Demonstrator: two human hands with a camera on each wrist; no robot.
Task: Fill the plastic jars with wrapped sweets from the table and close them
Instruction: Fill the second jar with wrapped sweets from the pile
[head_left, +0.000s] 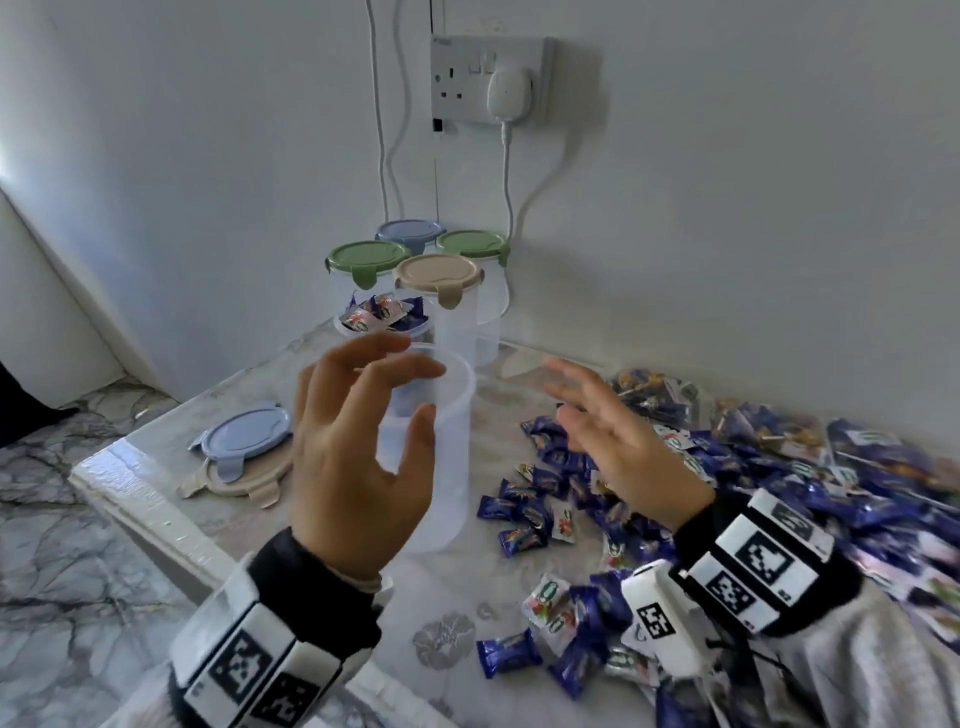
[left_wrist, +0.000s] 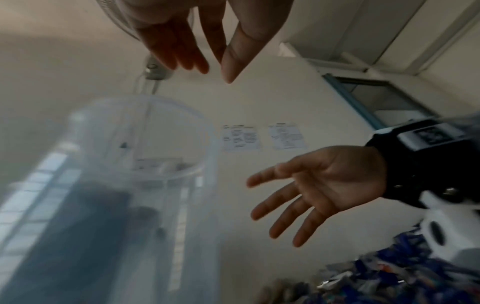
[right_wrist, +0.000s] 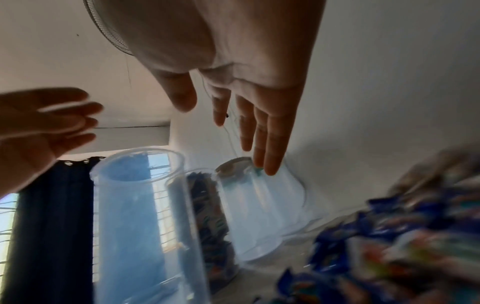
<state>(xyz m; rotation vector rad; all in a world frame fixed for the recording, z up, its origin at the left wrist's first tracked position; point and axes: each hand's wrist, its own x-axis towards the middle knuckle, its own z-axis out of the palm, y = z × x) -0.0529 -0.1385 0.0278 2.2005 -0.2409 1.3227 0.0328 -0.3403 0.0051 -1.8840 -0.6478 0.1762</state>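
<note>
An empty clear plastic jar (head_left: 447, 467) stands open on the table, near its left part. My left hand (head_left: 410, 395) hovers beside its rim with spread fingers and holds nothing; in the left wrist view the left hand (left_wrist: 215, 67) is apart from the jar (left_wrist: 145, 144). My right hand (head_left: 566, 395) is open and empty above the pile of blue wrapped sweets (head_left: 550, 499). Just behind the empty jar, a lidless jar (head_left: 382, 319) is heaped with sweets. A blue lid (head_left: 244, 434) lies on a beige lid (head_left: 234, 486) at the table's left.
Several closed jars stand at the back against the wall: green lid (head_left: 366, 260), beige lid (head_left: 436, 275), blue lid (head_left: 410, 231). A wall socket (head_left: 488, 78) with cables hangs above them. The table edge (head_left: 156, 519) runs close on the left.
</note>
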